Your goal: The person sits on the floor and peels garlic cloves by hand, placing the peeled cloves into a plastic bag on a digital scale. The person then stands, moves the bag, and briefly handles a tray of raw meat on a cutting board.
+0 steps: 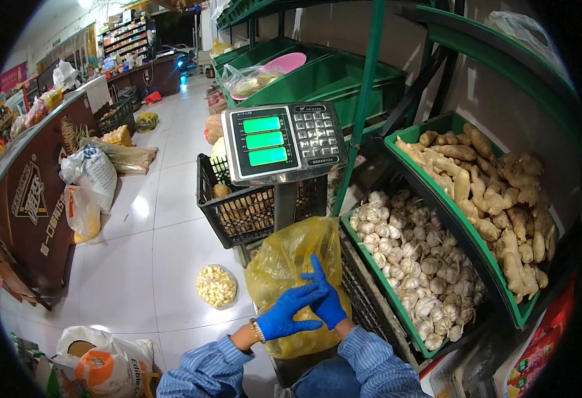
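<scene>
My left hand (289, 311) and my right hand (324, 293) both wear blue gloves and meet over a yellow plastic bag (296, 248). The left hand's fingers reach across the right hand, and the fingertips of the right point up. Whether either grips anything small between them cannot be made out. Behind the bag stands a price-computing scale display (263, 142) with three lit green windows. Left of the bag, a clear bag of peeled garlic cloves (216, 286) rests on the tiled floor. Garlic bulbs (415, 258) fill a green tray at the right.
A green tray of ginger (475, 184) sits above the garlic on the rack. A black crate (241, 219) of potatoes stands behind the yellow bag. White sacks (92, 171) stand by the counter (27, 199) at left, and another sack (112, 365) lies at lower left.
</scene>
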`<state>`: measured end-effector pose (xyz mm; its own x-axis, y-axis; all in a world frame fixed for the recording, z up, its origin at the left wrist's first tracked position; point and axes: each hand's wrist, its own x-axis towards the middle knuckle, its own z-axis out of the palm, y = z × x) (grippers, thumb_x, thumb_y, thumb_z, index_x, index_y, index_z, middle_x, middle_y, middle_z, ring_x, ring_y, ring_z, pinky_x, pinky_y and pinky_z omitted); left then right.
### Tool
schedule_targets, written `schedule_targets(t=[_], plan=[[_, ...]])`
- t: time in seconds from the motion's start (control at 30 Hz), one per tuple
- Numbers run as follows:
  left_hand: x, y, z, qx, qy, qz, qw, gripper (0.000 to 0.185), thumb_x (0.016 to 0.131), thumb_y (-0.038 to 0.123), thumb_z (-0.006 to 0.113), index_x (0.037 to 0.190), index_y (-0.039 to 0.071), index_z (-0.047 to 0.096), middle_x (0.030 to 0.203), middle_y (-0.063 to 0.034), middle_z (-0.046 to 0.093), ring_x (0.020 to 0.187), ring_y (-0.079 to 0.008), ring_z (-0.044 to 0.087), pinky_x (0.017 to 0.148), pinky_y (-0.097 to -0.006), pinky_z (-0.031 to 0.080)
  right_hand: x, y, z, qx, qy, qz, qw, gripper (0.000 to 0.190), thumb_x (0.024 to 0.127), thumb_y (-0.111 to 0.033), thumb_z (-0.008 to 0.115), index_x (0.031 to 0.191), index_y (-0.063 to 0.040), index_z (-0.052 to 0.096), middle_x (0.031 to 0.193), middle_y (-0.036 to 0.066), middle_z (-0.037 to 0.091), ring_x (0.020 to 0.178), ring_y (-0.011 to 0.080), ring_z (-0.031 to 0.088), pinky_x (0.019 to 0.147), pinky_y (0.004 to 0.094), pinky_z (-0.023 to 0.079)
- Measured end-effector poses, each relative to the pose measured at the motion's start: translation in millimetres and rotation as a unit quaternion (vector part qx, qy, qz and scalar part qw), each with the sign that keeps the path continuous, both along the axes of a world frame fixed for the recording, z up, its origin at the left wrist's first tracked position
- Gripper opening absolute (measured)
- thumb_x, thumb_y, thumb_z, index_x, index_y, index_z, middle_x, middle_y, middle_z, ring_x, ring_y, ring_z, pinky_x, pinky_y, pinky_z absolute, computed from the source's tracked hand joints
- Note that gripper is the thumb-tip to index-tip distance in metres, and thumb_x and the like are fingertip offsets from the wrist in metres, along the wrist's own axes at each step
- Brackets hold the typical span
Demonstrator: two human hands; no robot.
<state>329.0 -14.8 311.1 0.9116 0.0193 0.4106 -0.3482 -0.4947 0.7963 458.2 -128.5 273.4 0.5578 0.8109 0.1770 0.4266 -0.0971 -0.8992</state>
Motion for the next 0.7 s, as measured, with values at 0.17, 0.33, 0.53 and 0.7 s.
schedule_targets(t=[0.17, 0.33, 0.53, 0.7], plan=[[-67, 29, -17, 0.073, -0.014, 0.244, 0.967, 0.107, 0.061, 0.044, 0.081, 0.141, 0.001, 0.024, 0.144, -0.0208, 0.026, 0.134, -0.0364, 0.023, 0.107, -0.0461, 0.023, 7, -29, 30, 0.129, 0.120, -0.052, 0.983, 0.039, 0.076, 0.013, 0.049, 0.108, -0.005, 0.062, 0.105, 0.009, 0.063, 0.094, 0.0187, 0.059, 0.086, 0.0291, 0.046], [-86, 11, -115, 0.092, 0.159, 0.251, 0.950, 0.147, 0.043, 0.066, 0.079, 0.141, -0.004, -0.005, 0.147, -0.0266, 0.004, 0.136, -0.0413, 0.007, 0.109, -0.0493, 0.012, -24, -29, 72, 0.169, 0.091, -0.004, 0.981, 0.038, 0.076, 0.010, 0.055, 0.110, -0.004, 0.060, 0.110, 0.008, 0.061, 0.100, 0.0178, 0.057, 0.091, 0.0280, 0.043], [11, -19, -177, -0.099, 0.108, 0.124, 0.982, 0.050, 0.091, 0.035, 0.049, 0.131, 0.006, 0.044, 0.131, -0.0149, 0.047, 0.122, -0.0251, 0.043, 0.102, -0.0349, 0.034, -80, -18, 81, 0.010, 0.155, 0.173, 0.973, 0.046, 0.080, -0.006, 0.065, 0.125, -0.008, 0.051, 0.129, 0.012, 0.049, 0.120, 0.0226, 0.045, 0.102, 0.0355, 0.035], [-22, -37, -215, -0.127, 0.185, 0.147, 0.963, 0.039, 0.092, 0.028, 0.046, 0.123, 0.005, 0.052, 0.123, -0.0169, 0.054, 0.115, -0.0286, 0.049, 0.099, -0.0355, 0.037, -30, -38, 97, 0.051, -0.018, 0.153, 0.987, 0.079, 0.076, -0.020, 0.073, 0.141, -0.011, 0.029, 0.146, 0.013, 0.026, 0.133, 0.0290, 0.028, 0.109, 0.0393, 0.026]])
